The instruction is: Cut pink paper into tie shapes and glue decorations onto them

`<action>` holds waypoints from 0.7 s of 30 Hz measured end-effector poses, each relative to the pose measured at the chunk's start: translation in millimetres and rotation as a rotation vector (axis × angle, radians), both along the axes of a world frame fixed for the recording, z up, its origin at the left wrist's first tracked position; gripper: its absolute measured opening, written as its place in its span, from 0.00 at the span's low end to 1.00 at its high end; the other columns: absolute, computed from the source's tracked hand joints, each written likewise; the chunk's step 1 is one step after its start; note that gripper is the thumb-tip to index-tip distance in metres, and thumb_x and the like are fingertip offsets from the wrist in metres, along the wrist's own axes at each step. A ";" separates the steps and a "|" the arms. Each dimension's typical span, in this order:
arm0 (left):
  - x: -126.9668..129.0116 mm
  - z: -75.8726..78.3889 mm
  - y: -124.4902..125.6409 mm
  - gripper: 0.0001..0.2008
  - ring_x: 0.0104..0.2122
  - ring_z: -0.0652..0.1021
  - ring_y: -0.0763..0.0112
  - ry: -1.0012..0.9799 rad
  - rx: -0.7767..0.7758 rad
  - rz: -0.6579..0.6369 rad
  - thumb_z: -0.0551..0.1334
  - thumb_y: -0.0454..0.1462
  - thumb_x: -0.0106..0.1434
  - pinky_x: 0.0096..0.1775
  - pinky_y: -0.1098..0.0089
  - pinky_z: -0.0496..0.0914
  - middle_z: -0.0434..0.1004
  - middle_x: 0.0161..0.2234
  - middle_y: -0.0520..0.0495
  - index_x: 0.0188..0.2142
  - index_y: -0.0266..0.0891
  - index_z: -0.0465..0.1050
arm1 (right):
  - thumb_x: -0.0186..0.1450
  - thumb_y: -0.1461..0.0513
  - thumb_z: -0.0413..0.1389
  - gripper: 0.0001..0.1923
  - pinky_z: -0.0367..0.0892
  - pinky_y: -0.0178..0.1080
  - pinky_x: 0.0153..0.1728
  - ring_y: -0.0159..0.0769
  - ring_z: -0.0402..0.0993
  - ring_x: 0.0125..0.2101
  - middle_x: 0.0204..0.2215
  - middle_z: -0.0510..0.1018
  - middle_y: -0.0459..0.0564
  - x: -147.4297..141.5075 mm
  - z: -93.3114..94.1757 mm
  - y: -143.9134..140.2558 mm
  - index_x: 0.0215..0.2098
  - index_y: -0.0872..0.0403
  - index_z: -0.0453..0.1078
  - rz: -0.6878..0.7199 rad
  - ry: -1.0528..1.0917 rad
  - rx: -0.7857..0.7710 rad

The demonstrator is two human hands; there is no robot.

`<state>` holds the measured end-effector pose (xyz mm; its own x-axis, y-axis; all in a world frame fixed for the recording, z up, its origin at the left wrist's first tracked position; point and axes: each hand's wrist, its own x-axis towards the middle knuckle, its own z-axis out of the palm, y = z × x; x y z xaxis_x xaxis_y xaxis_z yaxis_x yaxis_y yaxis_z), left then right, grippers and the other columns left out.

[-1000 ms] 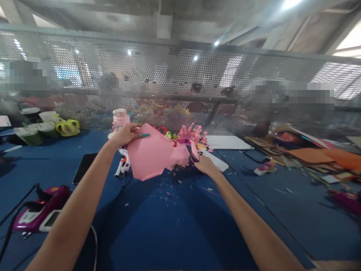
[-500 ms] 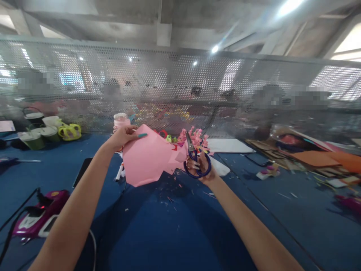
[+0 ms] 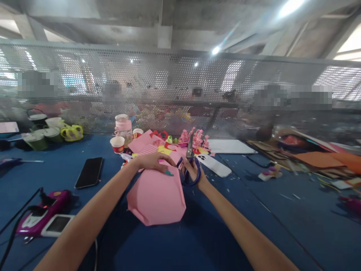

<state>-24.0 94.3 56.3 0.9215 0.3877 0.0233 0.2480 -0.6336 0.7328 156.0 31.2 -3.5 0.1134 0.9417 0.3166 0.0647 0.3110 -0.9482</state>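
Paper in left hand: pinched its far edge between thumb and fingers, presumably to steady it over the blue table. Gripped scissors in right hand, with blades aimed away, likely to spare the sheet. Had free room nearer the body, but less rightward beside a white phone.

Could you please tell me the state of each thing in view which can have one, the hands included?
Left hand: holding the pink paper
Pink paper: folded along its lower left edge
Right hand: gripping the scissors
Scissors: blades pointing away, seemingly closed
Black phone: lying flat, screen dark
White phone: lying camera side up
Power strip: plugged into, red light lit
Pink bottle: upright
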 end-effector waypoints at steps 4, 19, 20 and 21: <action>-4.1 1.5 1.1 0.19 0.44 0.72 0.65 -0.031 -0.035 0.113 0.65 0.36 0.48 0.45 0.65 0.64 0.72 0.41 0.44 0.40 0.37 0.66 | 0.45 0.43 0.58 0.22 0.62 0.35 0.20 0.30 0.64 0.15 0.12 0.66 0.40 -0.2 -1.4 -2.0 0.21 0.51 0.59 -0.012 -0.026 -0.005; -8.2 1.1 3.7 0.42 0.45 0.72 0.61 -0.119 -0.394 0.067 0.68 0.36 0.45 0.42 0.61 0.66 0.73 0.44 0.40 0.58 0.42 0.49 | 0.48 0.53 0.57 0.14 0.56 0.32 0.12 0.28 0.59 0.09 0.09 0.63 0.36 7.2 8.3 -8.9 0.21 0.51 0.58 0.095 -0.294 -0.090; -7.5 1.1 4.8 0.36 0.47 0.71 0.62 -0.102 -0.344 0.025 0.67 0.36 0.46 0.45 0.61 0.64 0.73 0.45 0.41 0.54 0.41 0.57 | 0.48 0.53 0.57 0.14 0.56 0.32 0.11 0.28 0.58 0.09 0.08 0.61 0.36 7.0 9.0 -9.5 0.21 0.51 0.57 0.099 -0.294 -0.100; -6.7 0.2 6.1 0.30 0.49 0.69 0.62 -0.093 -0.282 0.002 0.66 0.36 0.46 0.48 0.62 0.62 0.72 0.46 0.42 0.50 0.40 0.63 | 0.48 0.52 0.57 0.15 0.56 0.32 0.11 0.28 0.58 0.08 0.07 0.60 0.35 6.7 9.8 -10.2 0.22 0.51 0.57 0.103 -0.283 -0.113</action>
<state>-30.6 100.3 56.5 0.9199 0.3922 -0.0015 0.1726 -0.4012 0.8996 162.7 21.0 6.3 -0.0618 0.9747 0.2150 0.3042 0.2235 -0.9260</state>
